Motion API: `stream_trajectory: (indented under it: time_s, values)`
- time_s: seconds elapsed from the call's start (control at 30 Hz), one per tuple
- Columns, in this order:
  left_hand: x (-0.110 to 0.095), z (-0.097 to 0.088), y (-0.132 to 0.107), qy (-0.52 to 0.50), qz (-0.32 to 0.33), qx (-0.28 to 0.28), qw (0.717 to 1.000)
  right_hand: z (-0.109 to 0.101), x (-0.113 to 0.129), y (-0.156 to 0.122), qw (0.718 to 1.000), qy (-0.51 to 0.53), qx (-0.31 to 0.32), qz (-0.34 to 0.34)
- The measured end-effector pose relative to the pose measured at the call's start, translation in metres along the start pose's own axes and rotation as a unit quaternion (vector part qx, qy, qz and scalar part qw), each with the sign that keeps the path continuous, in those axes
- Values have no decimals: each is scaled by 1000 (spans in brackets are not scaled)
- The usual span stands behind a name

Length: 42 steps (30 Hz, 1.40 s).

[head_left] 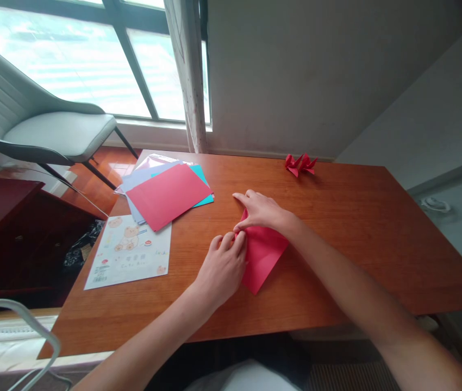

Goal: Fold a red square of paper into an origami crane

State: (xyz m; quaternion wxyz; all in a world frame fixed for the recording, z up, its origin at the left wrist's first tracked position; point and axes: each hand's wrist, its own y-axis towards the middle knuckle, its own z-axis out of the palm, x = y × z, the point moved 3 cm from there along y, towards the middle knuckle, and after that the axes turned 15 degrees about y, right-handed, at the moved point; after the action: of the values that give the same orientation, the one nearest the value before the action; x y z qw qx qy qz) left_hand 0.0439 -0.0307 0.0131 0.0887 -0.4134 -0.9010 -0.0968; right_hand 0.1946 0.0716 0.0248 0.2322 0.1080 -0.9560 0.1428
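Observation:
A sheet of red paper (264, 252), partly folded, lies on the table in front of me with one corner pointing towards me. My left hand (223, 266) is closed at its left edge, fingertips pinching the fold. From the far side my right hand (262, 210) reaches over the top of the paper. Its thumb presses at the same fold, touching the left fingertips, while its index finger stretches out past a small raised red point. The fingers hide part of the left edge, so the exact fold there cannot be made out.
Red folded-paper figures (300, 165) stand near the back edge of the wooden table (357, 233). At the left lie a red sheet (169, 195) over blue and lilac sheets, and a bear-printed cover sheet (133, 250). A chair (60, 133) stands beyond, by the window.

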Motion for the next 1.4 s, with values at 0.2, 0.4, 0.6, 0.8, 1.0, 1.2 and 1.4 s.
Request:
stream_trajectory:
  time_s: [0.2, 0.4, 0.6, 0.8, 1.0, 1.2, 1.4]
  values:
    - [-1, 1, -1, 6, 2, 6, 1000, -4, -13, 11, 997, 74, -16, -27]
    - [0, 1, -1, 3, -3, 5, 1000, -13, -34, 27, 991, 108, -55, -60]
    - [0, 2, -2, -6, -4, -3, 1000, -17, -35, 28, 993, 92, -40, -64]
    - [0, 2, -1, 0, -5, -11, 1000, -6, -17, 7, 996, 83, -5, -33]
    - [-1, 3, -2, 3, -8, -13, 1000, -1, -7, 6, 999, 24, -1, -26]
    - [0, 4, -2, -2, -4, -5, 1000, -13, -32, 33, 996, 60, 5, -65]
    - [1, 3, -3, -25, -10, -2, 1000, -25, -48, 39, 995, 64, -37, -60]
